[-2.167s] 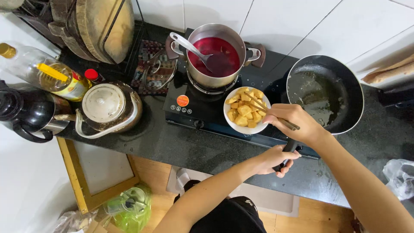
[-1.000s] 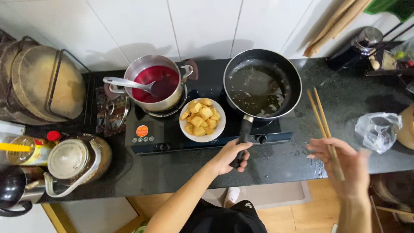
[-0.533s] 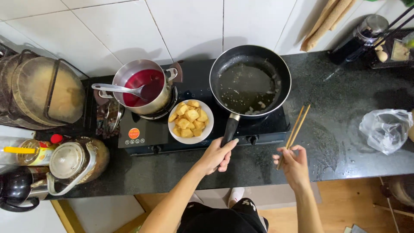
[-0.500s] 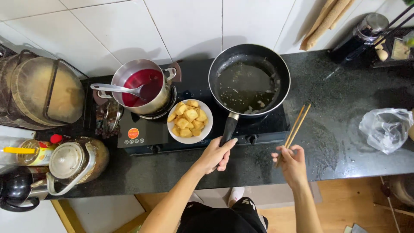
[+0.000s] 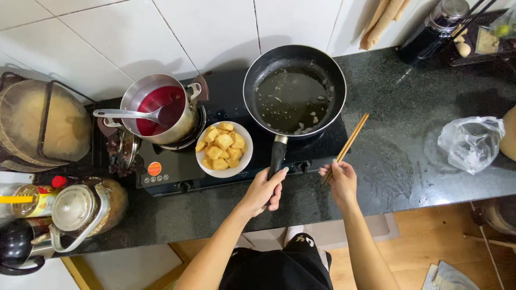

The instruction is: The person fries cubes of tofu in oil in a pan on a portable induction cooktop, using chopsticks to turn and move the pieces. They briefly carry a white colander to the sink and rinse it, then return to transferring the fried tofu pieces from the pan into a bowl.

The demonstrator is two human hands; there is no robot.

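The frying pan [image 5: 294, 91] sits on the right burner of the black stove [image 5: 177, 169], just above centre frame. Its handle [image 5: 277, 156] points down toward the person. The pan holds a thin film of oil with a few pale crumbs; no food pieces lie in it.

The left hand [image 5: 262, 190] is closed around the lower end of the handle, fingers wrapped over it. The right hand [image 5: 339, 180], right of centre, pinches a pair of wooden chopsticks [image 5: 346, 145] at their lower end; the tips point up and right and lie over the dark counter [image 5: 408, 134], just beside the pan rim and clear of it.

Change since half a second ago: the view has shifted slightly, the left hand keeps its grip on the handle, and the chopsticks have come nearer the pan rim. One second ago the right hand was well apart from the stove. Judgement: the pan is steadied and the chopsticks are being brought back to it.

Left of the handle, a white bowl [image 5: 242, 161] of golden fried cubes rests on the stove top. Further left, a steel pot [image 5: 185, 123] of dark red liquid holds a ladle [image 5: 126, 114]. A kettle [image 5: 80, 209] stands at lower left. A crumpled plastic bag [image 5: 472, 142] lies at right.
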